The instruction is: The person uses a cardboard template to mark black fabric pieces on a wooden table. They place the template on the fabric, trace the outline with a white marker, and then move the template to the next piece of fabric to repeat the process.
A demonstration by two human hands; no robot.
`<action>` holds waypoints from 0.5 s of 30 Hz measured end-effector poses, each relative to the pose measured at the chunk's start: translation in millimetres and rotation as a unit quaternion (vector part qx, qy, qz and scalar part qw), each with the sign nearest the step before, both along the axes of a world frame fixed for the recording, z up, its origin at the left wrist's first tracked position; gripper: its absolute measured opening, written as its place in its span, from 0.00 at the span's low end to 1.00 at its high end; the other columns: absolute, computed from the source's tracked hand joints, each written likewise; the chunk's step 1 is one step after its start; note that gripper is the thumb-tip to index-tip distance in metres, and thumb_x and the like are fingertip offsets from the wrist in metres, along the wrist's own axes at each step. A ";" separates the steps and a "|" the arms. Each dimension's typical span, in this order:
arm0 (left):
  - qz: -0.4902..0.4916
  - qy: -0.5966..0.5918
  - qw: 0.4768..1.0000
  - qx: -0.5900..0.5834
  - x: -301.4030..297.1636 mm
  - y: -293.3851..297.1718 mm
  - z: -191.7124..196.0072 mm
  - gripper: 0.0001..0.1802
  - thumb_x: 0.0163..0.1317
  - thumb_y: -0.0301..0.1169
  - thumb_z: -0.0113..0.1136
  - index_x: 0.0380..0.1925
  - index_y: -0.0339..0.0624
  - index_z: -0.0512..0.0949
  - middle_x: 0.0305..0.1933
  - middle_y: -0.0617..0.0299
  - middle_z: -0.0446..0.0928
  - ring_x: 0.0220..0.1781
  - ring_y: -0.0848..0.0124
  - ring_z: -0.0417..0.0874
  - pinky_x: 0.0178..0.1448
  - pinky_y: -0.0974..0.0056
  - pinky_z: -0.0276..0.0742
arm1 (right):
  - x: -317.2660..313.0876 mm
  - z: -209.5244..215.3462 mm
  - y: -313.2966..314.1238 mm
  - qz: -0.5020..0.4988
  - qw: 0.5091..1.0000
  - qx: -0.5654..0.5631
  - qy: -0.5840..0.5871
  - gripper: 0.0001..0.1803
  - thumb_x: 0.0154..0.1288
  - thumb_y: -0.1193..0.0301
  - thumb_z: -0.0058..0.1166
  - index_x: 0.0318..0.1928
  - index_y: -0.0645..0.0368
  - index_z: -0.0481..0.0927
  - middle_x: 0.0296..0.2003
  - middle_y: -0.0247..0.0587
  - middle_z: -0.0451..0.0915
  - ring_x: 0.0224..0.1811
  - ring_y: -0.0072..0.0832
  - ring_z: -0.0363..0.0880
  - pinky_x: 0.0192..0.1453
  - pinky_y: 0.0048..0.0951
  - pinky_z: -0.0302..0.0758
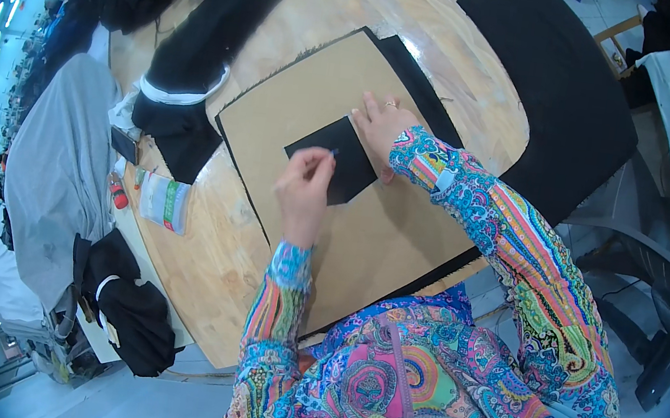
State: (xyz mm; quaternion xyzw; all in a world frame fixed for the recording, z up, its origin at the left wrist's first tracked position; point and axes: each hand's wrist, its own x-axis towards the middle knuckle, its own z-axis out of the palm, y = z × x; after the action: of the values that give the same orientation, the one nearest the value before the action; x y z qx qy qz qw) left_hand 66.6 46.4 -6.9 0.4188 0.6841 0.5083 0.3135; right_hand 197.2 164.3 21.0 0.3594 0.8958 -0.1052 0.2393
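Note:
A tan card sheet (270, 127) lies over black fabric with frayed edges, which shows round its rim. Near its middle is a black square (351, 182); I cannot tell whether it is a cut-out or a separate piece. Over the square's left part, my left hand (304, 190) is closed in a pinch. A tiny bluish bit shows at its fingertips, too small to name. Flat beside the square's upper right edge rests my right hand (383, 131), fingers spread, pressing on the card.
A large black fabric piece (554, 86) covers the table's right side. Left of the card lie black fabric bound with a white band (177, 93), a clear plastic packet (164, 202) and a small red-capped bottle (118, 191). Grey cloth (65, 140) hangs further left; a dark chair (647, 284) stands at right.

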 end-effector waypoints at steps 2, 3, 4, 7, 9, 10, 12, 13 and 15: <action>0.021 -0.035 0.999 0.019 2.1 32.0 -9.3 0.07 0.58 0.25 0.58 0.36 0.34 0.79 0.30 0.59 0.82 0.31 0.75 0.82 0.38 0.71 0.77 | 0.4 -4.1 1.0 -0.009 1.000 0.001 0.013 0.69 0.23 0.61 0.79 0.69 0.55 0.51 0.69 0.54 0.47 0.66 0.56 0.57 0.62 0.38 0.71; 0.021 -0.027 0.999 0.013 2.1 41.6 -12.2 0.07 0.59 0.24 0.58 0.36 0.33 0.78 0.31 0.58 0.81 0.32 0.75 0.82 0.38 0.71 0.78 | 0.0 -5.6 1.3 -0.009 1.000 0.000 0.022 0.68 0.23 0.61 0.79 0.69 0.55 0.51 0.69 0.54 0.47 0.66 0.56 0.57 0.62 0.38 0.71; 0.018 -0.022 1.000 0.005 3.0 50.1 -17.2 0.07 0.59 0.24 0.57 0.36 0.32 0.78 0.31 0.58 0.81 0.33 0.75 0.82 0.38 0.71 0.78 | 1.1 -6.0 1.6 -0.013 0.999 -0.003 0.029 0.68 0.23 0.61 0.79 0.69 0.55 0.51 0.69 0.54 0.47 0.66 0.56 0.57 0.62 0.38 0.71; 0.003 0.041 0.999 -0.011 5.8 59.8 -27.0 0.07 0.60 0.24 0.57 0.36 0.30 0.77 0.31 0.57 0.81 0.33 0.75 0.82 0.38 0.72 0.79 | 0.8 -3.3 0.5 -0.011 1.000 -0.002 0.016 0.68 0.23 0.61 0.79 0.69 0.55 0.51 0.69 0.54 0.48 0.66 0.56 0.57 0.62 0.37 0.70; 0.003 0.071 0.997 -0.010 7.7 62.1 -31.3 0.08 0.59 0.26 0.57 0.35 0.31 0.78 0.30 0.55 0.81 0.32 0.73 0.82 0.37 0.70 0.78 | 2.5 -9.7 2.6 -0.005 1.000 0.009 0.020 0.69 0.22 0.59 0.79 0.69 0.56 0.51 0.69 0.55 0.48 0.64 0.55 0.59 0.61 0.38 0.69; 0.011 0.071 0.997 -0.006 7.6 61.8 -33.8 0.09 0.59 0.28 0.57 0.34 0.32 0.79 0.29 0.54 0.82 0.31 0.71 0.83 0.37 0.69 0.77 | 1.7 -9.2 2.5 0.000 1.000 0.013 0.023 0.69 0.21 0.58 0.79 0.69 0.56 0.52 0.69 0.55 0.49 0.63 0.55 0.61 0.61 0.38 0.69; 0.020 0.078 0.997 -0.001 7.1 60.8 -36.8 0.10 0.58 0.30 0.57 0.33 0.33 0.80 0.28 0.53 0.82 0.30 0.69 0.84 0.37 0.67 0.77 | 0.9 -5.7 2.1 -0.005 1.000 0.001 0.017 0.68 0.23 0.59 0.79 0.68 0.56 0.52 0.68 0.55 0.49 0.65 0.56 0.59 0.62 0.37 0.70; 0.018 0.085 0.996 0.001 7.7 61.0 -35.6 0.10 0.58 0.30 0.57 0.33 0.33 0.80 0.28 0.53 0.82 0.30 0.68 0.84 0.37 0.67 0.77 | 1.1 -2.1 1.7 -0.009 1.000 -0.003 0.015 0.67 0.24 0.60 0.79 0.68 0.56 0.51 0.68 0.54 0.49 0.65 0.56 0.58 0.62 0.37 0.70; 0.017 0.099 0.995 0.001 8.6 60.7 -33.5 0.10 0.58 0.31 0.57 0.34 0.34 0.80 0.28 0.53 0.82 0.30 0.68 0.84 0.37 0.67 0.77 | 1.7 -2.0 1.0 -0.008 1.000 -0.003 0.019 0.67 0.24 0.60 0.79 0.68 0.56 0.51 0.68 0.55 0.49 0.65 0.56 0.58 0.61 0.37 0.71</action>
State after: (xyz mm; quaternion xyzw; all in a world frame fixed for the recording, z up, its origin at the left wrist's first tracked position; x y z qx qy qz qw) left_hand 75.2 107.1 -40.5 0.4557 0.7183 0.4704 0.2347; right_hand 198.9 165.4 19.0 0.3641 0.8968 -0.1165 0.2225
